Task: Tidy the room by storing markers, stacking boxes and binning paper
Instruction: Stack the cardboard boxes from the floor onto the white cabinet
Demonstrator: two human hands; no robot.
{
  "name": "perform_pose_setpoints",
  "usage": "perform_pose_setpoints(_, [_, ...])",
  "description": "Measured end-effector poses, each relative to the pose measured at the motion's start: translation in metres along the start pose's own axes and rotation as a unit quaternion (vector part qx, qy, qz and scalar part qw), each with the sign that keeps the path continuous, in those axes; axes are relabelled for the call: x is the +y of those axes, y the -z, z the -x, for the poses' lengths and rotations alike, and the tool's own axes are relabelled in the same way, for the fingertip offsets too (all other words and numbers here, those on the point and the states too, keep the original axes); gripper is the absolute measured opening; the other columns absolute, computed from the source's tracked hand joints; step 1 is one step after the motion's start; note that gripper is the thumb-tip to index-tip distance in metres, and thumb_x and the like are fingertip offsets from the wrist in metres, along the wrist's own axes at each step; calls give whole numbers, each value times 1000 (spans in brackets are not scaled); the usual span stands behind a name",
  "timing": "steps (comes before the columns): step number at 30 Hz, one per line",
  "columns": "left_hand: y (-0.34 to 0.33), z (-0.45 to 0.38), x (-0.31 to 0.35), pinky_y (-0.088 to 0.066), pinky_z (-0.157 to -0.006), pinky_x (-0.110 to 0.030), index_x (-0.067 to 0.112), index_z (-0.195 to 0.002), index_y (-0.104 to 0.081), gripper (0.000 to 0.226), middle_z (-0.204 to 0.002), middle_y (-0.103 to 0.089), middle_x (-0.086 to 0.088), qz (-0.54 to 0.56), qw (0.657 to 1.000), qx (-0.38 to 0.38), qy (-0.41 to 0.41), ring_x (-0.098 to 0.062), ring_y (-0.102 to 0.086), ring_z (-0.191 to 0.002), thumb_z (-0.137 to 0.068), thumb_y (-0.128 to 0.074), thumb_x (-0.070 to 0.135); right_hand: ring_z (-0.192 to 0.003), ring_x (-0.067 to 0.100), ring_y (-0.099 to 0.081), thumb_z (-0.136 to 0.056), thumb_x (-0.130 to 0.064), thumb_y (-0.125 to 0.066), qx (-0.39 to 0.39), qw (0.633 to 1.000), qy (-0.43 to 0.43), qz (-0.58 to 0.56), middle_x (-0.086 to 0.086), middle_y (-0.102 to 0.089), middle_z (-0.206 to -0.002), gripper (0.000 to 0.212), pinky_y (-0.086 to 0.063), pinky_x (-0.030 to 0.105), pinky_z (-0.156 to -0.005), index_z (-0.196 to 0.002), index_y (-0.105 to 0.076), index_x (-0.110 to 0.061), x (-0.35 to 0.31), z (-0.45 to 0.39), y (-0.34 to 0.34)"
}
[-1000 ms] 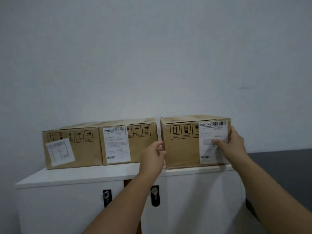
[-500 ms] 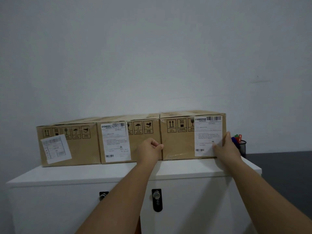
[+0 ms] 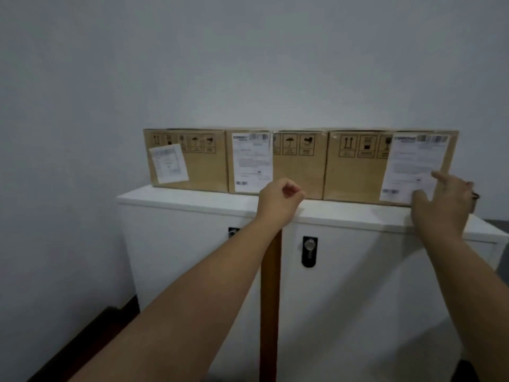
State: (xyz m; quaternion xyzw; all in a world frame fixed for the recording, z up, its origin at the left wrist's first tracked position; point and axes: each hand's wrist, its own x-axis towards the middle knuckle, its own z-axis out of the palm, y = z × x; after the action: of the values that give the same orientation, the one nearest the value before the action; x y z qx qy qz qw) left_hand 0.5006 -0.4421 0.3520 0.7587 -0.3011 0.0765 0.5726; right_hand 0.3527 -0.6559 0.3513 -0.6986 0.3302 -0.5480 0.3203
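Two bare hands reach toward a row of cardboard boxes on a white cabinet [image 3: 192,201]. The left hand [image 3: 278,198] is curled into a loose fist that holds nothing; it sits in front of the lower edge of the middle box [image 3: 300,166], and whether it touches the cardboard cannot be told. The right hand [image 3: 440,205] is spread, fingers extended, its fingertips [image 3: 436,176] lying against the white shipping label [image 3: 413,166] on the front of the right box [image 3: 358,172]. The right box stands upright at the right end of the row, just beside the middle box, their sides touching or nearly so. The left box [image 3: 203,172] closes the row and bears a smaller tilted label [image 3: 168,162]. All three rest against a pale wall [image 3: 248,64]. Below, the cabinet front shows two black locks [image 3: 309,251] flanking a brown vertical strip [image 3: 270,299]. Label print is blurred.
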Motion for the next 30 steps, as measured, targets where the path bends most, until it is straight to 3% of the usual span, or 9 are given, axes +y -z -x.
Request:
perform_pose_setpoints(3, [32,43,-7,-51,-80,-27,24,-81,-65,7,-85,-64,6,156,984,27,82,-13,-61,-84,-88,-68,24,-122,28,-48,-84,-18,-51,-21,998,15,-56,11,-48,-134,38,-40,40,-105,-121,-58,-22,-18,47,-15])
perform_pose_setpoints(5, [57,75,-19,-50,-75,-26,20,-85,-64,8,-83,-63,2,217,964,32,148,-12,-60,-79,-92,-63,24,-112,25,-53,-81,-19,-48,-57,993,25,-98,10,-49,-127,33,-46,41,-98,-110,-63,-25,-31,91,-29])
perform_pose_setpoints(7, [89,108,-43,-46,-69,-25,18,-86,-64,11,-82,-63,1,223,958,17,180,-12,-58,-74,-95,-60,23,-97,21,-55,-81,-16,-46,-109,981,17,-162,6,-51,-117,29,-50,37,-83,-95,-63,-35,-46,141,-44])
perform_pose_setpoints(10, [153,155,-93,-44,-69,-25,20,-91,-65,15,-83,-64,3,180,948,-8,262,-12,-60,-74,-97,-55,30,-80,19,-53,-84,-10,-45,-247,949,30,-196,8,-56,-108,33,-42,25,-62,-83,-59,-41,-65,223,-76])
perform_pose_setpoints(15, [267,230,-181,-40,-63,-24,20,-105,-62,17,-81,-63,4,82,902,90,414,-10,-55,-67,-97,-53,32,-81,17,-60,-90,-8,-56,-538,831,26,-139,-2,-66,-97,24,-46,24,-69,-86,-67,-28,-74,357,-138])
perform_pose_setpoints(20, [359,314,-258,-41,-59,-24,16,-100,-64,15,-82,-64,0,16,830,202,521,-12,-55,-67,-96,-55,28,-91,16,-57,-94,-15,-57,-744,661,-70,-73,3,-62,-100,13,-44,22,-73,-101,-65,-22,-71,484,-192])
perform_pose_setpoints(23, [388,364,-303,-41,-61,-26,16,-95,-61,13,-82,-63,-3,-4,792,219,570,-15,-55,-70,-97,-53,25,-99,17,-57,-94,-18,-56,-788,602,-127,-15,3,-60,-111,15,-44,23,-73,-107,-62,-24,-57,552,-218])
perform_pose_setpoints(27, [404,420,-363,-43,-63,-28,14,-97,-62,14,-90,-65,-6,-5,763,190,618,-19,-59,-76,-97,-52,24,-111,23,-55,-90,-22,-57,-788,575,-210,62,9,-56,-130,37,-46,28,-80,-127,-55,-16,-30,623,-253])
perform_pose_setpoints(30, [404,449,-410,-52,-82,-39,12,-100,-68,18,-98,-67,-9,22,736,167,656,-26,-63,-90,-92,-58,26,-121,27,-51,-90,-23,-59,-773,568,-266,101,9,-50,-139,58,-46,38,-99,-144,-42,-13,-8,661,-277])
